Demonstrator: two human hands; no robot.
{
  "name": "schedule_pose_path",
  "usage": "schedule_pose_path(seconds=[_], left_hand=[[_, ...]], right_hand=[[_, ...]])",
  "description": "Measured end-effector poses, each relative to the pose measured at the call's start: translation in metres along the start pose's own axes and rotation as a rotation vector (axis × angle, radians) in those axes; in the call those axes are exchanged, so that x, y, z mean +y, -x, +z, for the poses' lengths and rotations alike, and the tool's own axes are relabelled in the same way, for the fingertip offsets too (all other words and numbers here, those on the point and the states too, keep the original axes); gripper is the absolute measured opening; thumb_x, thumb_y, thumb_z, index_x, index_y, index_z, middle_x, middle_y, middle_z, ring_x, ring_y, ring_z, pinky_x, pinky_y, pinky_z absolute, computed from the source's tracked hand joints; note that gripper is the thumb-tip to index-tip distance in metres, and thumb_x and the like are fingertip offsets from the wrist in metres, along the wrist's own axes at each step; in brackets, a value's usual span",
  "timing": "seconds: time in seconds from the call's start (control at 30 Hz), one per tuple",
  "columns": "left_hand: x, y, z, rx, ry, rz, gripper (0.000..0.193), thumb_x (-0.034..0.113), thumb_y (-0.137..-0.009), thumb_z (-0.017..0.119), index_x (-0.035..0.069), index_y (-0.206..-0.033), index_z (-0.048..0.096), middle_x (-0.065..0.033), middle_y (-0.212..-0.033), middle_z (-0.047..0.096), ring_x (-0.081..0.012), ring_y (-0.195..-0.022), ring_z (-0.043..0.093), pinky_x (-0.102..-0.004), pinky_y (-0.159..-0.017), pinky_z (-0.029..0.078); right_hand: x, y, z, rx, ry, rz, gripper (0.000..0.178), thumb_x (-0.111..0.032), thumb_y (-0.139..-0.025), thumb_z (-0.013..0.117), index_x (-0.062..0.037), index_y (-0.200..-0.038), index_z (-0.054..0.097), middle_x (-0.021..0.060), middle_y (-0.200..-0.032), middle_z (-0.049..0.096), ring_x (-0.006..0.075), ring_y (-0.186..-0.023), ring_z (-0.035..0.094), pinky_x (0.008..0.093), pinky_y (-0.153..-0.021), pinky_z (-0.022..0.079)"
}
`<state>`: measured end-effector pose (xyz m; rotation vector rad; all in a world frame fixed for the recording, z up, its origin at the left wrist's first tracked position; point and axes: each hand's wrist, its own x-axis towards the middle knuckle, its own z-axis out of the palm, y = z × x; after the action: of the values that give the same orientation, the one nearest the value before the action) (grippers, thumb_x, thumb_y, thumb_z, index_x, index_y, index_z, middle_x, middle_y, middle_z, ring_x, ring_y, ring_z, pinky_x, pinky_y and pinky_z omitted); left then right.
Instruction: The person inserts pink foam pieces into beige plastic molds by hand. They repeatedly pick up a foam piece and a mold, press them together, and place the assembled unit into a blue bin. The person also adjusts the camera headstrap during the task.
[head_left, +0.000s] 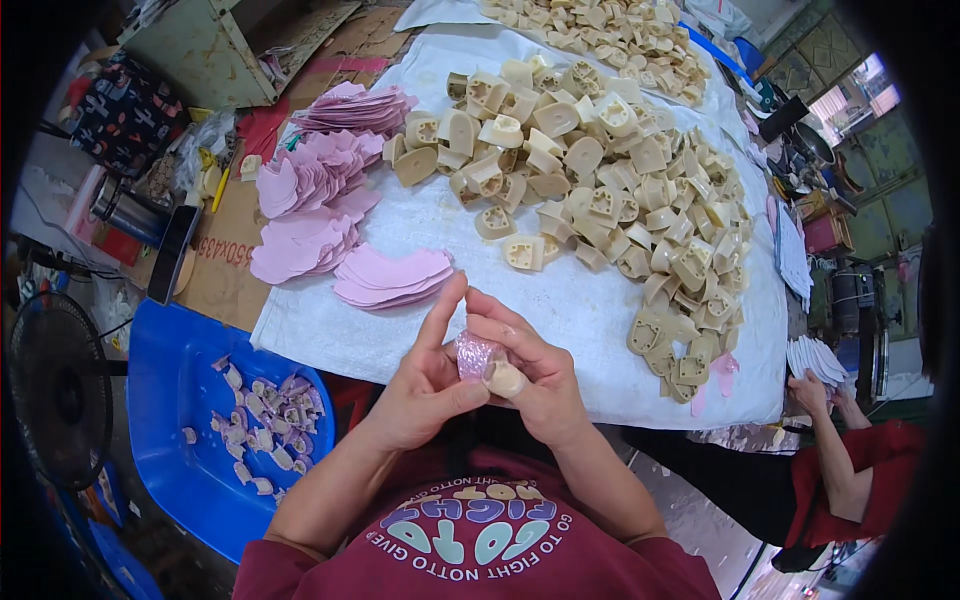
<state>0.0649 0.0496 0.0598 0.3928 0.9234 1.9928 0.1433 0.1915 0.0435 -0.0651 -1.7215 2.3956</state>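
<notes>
Between both hands, in front of my chest, is a small shoe heel [477,353] with a shiny pink covering. My left hand [425,385] is closed around its left side, thumb below and index finger pointing up. My right hand [545,385] grips it from the right, and its thumb appears to wear a pale cover. Just beyond my fingertips lies a fanned stack of pink cut pieces [392,275]. Farther off, a big heap of bare beige shoe heels [640,190] spreads over the white cloth [340,345].
More pink stacks [315,185] lie at left. A blue tub [175,400] at lower left holds several pink-covered heels. Around it are a black fan [62,390], a phone [173,255] and a flask [130,210]. At right, another person's hand [808,392] holds white sheets.
</notes>
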Motion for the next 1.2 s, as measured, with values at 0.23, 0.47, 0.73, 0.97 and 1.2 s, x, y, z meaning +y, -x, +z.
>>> schedule_pose_path(seconds=[0.23, 0.47, 0.73, 0.97, 1.2], left_hand=[[0.018, -0.010, -0.012, -0.268, -1.369, 0.492, 0.089, -0.004, -0.067, 0.070, 0.003, -0.146, 0.030, -0.0167, -0.104, 0.057, -0.0339, -0.094, 0.056, -0.0394, -0.083, 0.046], [0.027, -0.005, -0.013, -0.258, -1.503, 0.351, 0.065, 0.005, -0.061, 0.077, 0.001, -0.121, 0.053, -0.0141, -0.092, 0.057, -0.0328, -0.086, 0.056, -0.0403, -0.072, 0.046], [0.024, -0.005, -0.001, -0.087, -1.636, 0.419, 0.046, 0.014, -0.059, 0.080, 0.005, -0.098, 0.058, -0.0094, -0.079, 0.059, -0.0294, -0.071, 0.061, -0.0386, -0.063, 0.048], [0.010, -0.009, 0.000, 0.069, -1.529, 0.485, 0.037, 0.016, -0.061, 0.079, 0.005, -0.088, 0.056, -0.0065, -0.058, 0.056, -0.0245, -0.051, 0.060, -0.0346, -0.048, 0.046], [-0.002, -0.012, 0.006, 0.251, -1.467, 0.317, 0.036, 0.023, -0.064, 0.076, 0.004, -0.085, 0.052, -0.0113, -0.059, 0.059, -0.0283, -0.052, 0.062, -0.0383, -0.048, 0.048]], right_hand=[[-0.008, 0.012, -0.017, 0.177, -0.255, 0.413, 0.041, -0.024, -0.094, 0.060, 0.0031, -0.124, 0.057, 0.0142, -0.115, 0.063, 0.0197, -0.099, 0.065, 0.0341, -0.084, 0.057], [-0.018, 0.015, -0.018, 0.123, 0.014, 0.410, 0.027, -0.015, -0.093, 0.061, 0.0039, -0.113, 0.065, 0.0117, -0.098, 0.068, 0.0156, -0.092, 0.065, 0.0284, -0.079, 0.056], [-0.022, 0.015, -0.006, 0.142, 0.364, 0.114, 0.026, -0.012, -0.094, 0.059, 0.0022, -0.114, 0.066, 0.0064, -0.099, 0.070, 0.0122, -0.089, 0.064, 0.0262, -0.080, 0.051], [-0.014, 0.013, -0.015, 0.157, 0.050, 0.145, 0.024, -0.013, -0.095, 0.057, 0.0021, -0.111, 0.066, 0.0050, -0.097, 0.069, 0.0111, -0.088, 0.062, 0.0251, -0.079, 0.050], [-0.009, 0.007, -0.006, 0.312, 0.075, 0.174, 0.024, -0.014, -0.096, 0.055, 0.0020, -0.112, 0.065, 0.0038, -0.096, 0.067, 0.0093, -0.085, 0.060, 0.0240, -0.079, 0.048]])
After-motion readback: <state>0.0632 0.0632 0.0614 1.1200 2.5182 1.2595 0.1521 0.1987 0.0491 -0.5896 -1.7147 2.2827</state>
